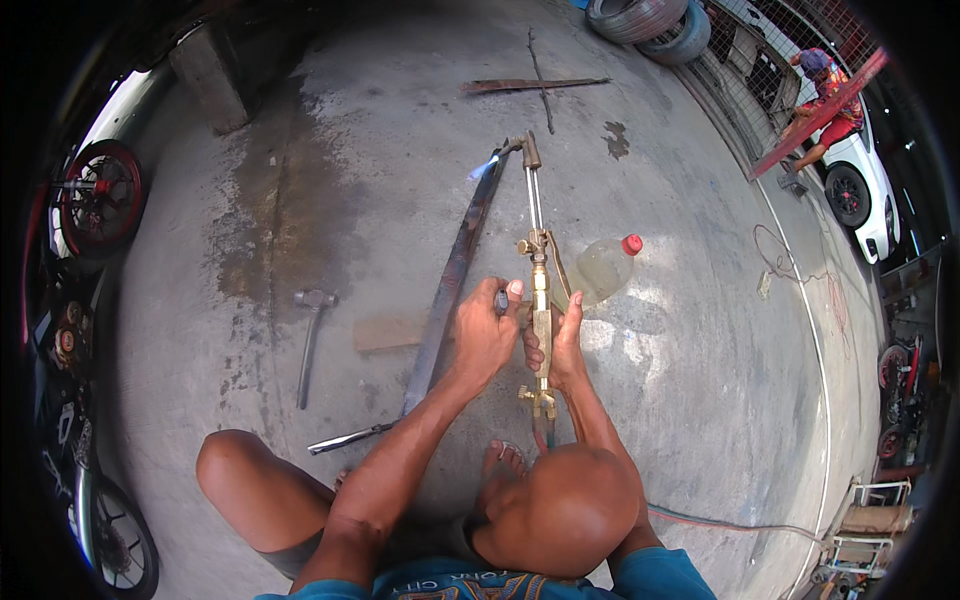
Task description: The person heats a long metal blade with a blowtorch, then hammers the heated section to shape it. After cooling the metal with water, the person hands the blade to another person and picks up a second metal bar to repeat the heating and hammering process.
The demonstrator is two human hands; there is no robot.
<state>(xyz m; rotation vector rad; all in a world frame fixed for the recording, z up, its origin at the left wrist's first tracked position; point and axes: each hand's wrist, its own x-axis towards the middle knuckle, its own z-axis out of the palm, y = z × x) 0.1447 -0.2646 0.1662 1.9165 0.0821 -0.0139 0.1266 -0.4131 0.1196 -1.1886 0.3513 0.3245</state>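
Observation:
In my right hand (562, 345) is a brass cutting torch (540, 275), its body gripped with the fingers wrapped round and the thumb up along the side. A blue flame (484, 168) burns at the torch's bent head, just above the far end of a long dark metal bar (455, 270). My left hand (485, 332) is closed beside the torch body, with a small dark object (502, 301) showing between thumb and fingers; its kind is unclear. Right of the torch, a clear plastic bottle (604, 272) with a red cap lies on the floor.
A hammer (311, 345) and a silver metal hand tool (350, 438) lie left. Below the bar is a flat wooden piece (388, 334). Hoses (725, 523) run right. Farther off are crossed strips (500, 86), tyres (640, 20), motorcycles (102, 200), a seated person (828, 95) and a white car (868, 180).

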